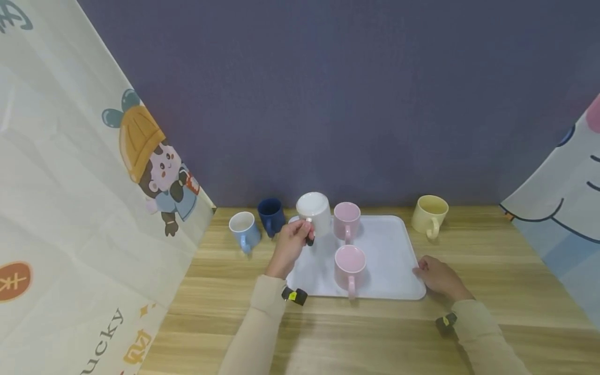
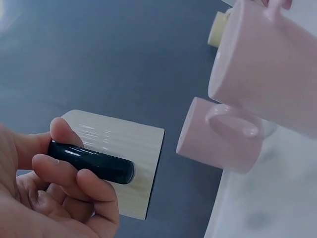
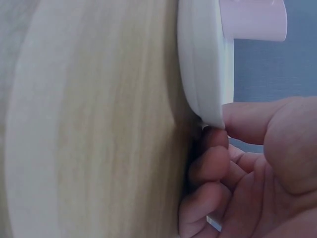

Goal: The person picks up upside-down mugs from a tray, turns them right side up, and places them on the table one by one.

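My left hand (image 1: 291,242) grips the dark handle (image 2: 94,161) of a white mug (image 1: 315,209), its fingers curled round it. The mug is over the back left part of a white tray (image 1: 386,250). In the left wrist view the white mug (image 2: 119,131) shows its ridged side. Two pink mugs stand on the tray: one pink mug (image 1: 347,221) at the back beside the white one, another pink mug (image 1: 350,268) near the front edge. My right hand (image 1: 439,276) pinches the tray's right rim, thumb on top and fingers beneath, as the right wrist view shows.
Left of the tray, a light blue mug (image 1: 245,232) and a navy mug (image 1: 272,216) stand on the wooden table (image 1: 225,312). A yellow mug (image 1: 430,214) stands at the back right. Behind the table rises a dark blue-grey wall (image 1: 300,104); printed cloths hang on both sides.
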Demonstrator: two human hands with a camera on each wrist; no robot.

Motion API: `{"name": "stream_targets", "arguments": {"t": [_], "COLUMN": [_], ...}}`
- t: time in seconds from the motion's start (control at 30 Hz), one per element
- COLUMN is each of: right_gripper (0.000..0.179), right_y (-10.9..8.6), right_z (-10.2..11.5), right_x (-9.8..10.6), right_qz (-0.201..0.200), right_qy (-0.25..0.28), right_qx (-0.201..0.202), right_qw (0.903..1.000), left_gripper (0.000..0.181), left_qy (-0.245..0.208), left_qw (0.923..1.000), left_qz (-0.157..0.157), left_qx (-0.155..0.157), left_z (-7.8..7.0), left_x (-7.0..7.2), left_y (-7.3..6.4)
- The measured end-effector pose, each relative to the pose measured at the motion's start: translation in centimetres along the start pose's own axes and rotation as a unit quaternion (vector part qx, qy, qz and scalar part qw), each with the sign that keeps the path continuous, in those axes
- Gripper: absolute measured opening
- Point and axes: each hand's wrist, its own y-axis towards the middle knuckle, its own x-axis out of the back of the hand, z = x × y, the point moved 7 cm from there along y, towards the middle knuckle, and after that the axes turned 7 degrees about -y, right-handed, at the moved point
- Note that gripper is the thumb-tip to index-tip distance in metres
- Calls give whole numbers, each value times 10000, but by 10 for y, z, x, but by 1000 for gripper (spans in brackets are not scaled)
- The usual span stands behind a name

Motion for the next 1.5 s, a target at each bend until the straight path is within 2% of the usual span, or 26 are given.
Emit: {"name": "stream_targets", "arguments": {"t": [0.13,0.4,0.63,0.8,0.87,0.97,1.07,1.2,1.27,1.5], "right_gripper": [26,27,28,30,31,30,30,30,30,29], "right_y": [-1,-2,-2,-1,-1,-1,-1,-2,-2,-3], "right_z": [0,0,0,-1,-1,0,0,1,1,1], "right_x": [-1,0,-1,-1,-1,0,0,0,0,0], "right_qz": [1,17,10,-2,-9,-17,-28,-47,-48,-72], "right_qy": [32,13,3,-19,-26,-27,-19,-32,-39,-43], "right_qx": [-3,-50,-11,-50,-47,-29,-11,-14,-23,1], "right_qw": [10000,10000,10000,10000,10000,10000,10000,10000,10000,10000], "left_gripper": [26,26,29,28,27,27,28,31,32,31], "left_qy": [39,-219,-630,-1112,-1446,-2025,-2643,-3393,-3669,-4287], "left_qw": [10000,9997,9973,9917,9865,9748,9586,9344,9243,8975], "left_qz": [-49,13,360,637,754,908,994,954,903,897], "left_qx": [-15,89,70,84,142,231,370,511,536,515], "left_z": [-4,-11,-10,-4,-2,2,5,9,10,13], "left_x": [-1,-4,-12,-20,-24,-28,-32,-35,-36,-40], "left_y": [4,6,4,2,0,-3,-5,-4,-4,-3]}}
